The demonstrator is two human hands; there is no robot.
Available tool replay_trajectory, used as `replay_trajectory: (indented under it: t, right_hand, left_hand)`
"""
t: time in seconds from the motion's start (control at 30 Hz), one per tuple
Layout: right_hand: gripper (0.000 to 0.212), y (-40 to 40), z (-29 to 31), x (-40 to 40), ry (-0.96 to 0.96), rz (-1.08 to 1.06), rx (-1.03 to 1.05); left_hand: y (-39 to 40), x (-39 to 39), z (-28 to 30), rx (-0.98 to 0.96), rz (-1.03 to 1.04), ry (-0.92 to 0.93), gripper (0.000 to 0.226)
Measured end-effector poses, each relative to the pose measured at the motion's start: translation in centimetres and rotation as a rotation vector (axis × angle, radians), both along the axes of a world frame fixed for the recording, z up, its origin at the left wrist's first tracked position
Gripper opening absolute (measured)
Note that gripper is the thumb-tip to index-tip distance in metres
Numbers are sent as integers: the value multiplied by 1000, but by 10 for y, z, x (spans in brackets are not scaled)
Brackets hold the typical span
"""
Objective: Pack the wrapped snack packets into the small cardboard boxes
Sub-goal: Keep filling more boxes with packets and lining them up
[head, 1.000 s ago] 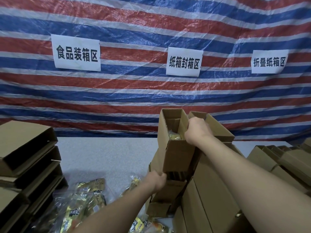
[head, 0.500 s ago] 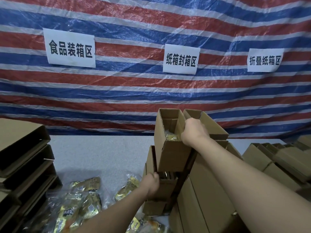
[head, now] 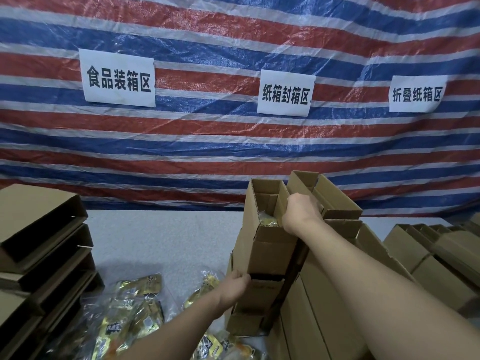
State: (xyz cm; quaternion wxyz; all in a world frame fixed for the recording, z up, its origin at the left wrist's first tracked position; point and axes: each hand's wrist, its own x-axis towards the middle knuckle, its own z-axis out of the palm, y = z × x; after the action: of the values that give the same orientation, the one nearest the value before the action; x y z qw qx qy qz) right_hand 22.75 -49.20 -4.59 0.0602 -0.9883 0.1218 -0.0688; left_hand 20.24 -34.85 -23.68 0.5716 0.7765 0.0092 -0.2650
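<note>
Several loose snack packets (head: pixel 135 310) are lying near left. Left hand (head: pixel 235 288) is gripping the stack's lower box (head: pixel 255 297); right hand (head: pixel 301 215), fingers curled, is clutching the packed top box (head: pixel 265 229) rim. Stack is likely toppling if tilted.

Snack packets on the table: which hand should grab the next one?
Left. The left hand grips the box stack low, just above the loose packets; the right hand is up at the top box's rim.

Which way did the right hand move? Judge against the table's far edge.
Yes: the right hand, gripping the cardboard box, dropped slightly toward the table edge.
</note>
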Motion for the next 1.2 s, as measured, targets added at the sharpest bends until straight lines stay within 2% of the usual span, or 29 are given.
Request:
replay_trajectory:
  t: [0.13,0.27,0.5,0.83,0.97,1.13,1.2]
  right_hand:
    - [22,-1,-2,1,28,-17,47]
    - [21,0,0,1,18,1,29]
    - [20,-1,-1,2,4,-3,0]
    - [16,-1,-4,7,14,-36,70]
    - [20,4,-4,4,61,-23,77]
    - [16,1,0,2,128,-22,83]
    - [23,2,3,1,147,-9,100]
  left_hand:
    - [-2,-2,-1,67,0,-37,59]
    - [-6,-3,-1,134,-7,-80,53]
    - [-13,-2,-8,116,13,-57,54]
    - [-9,-4,-8,85,9,-86,53]
    - [-6,-5,-8,43,20,-90,55]
    - [-8,-8,-10,101,18,-117,54]
    - [-7,-9,-12,121,23,-137,50]
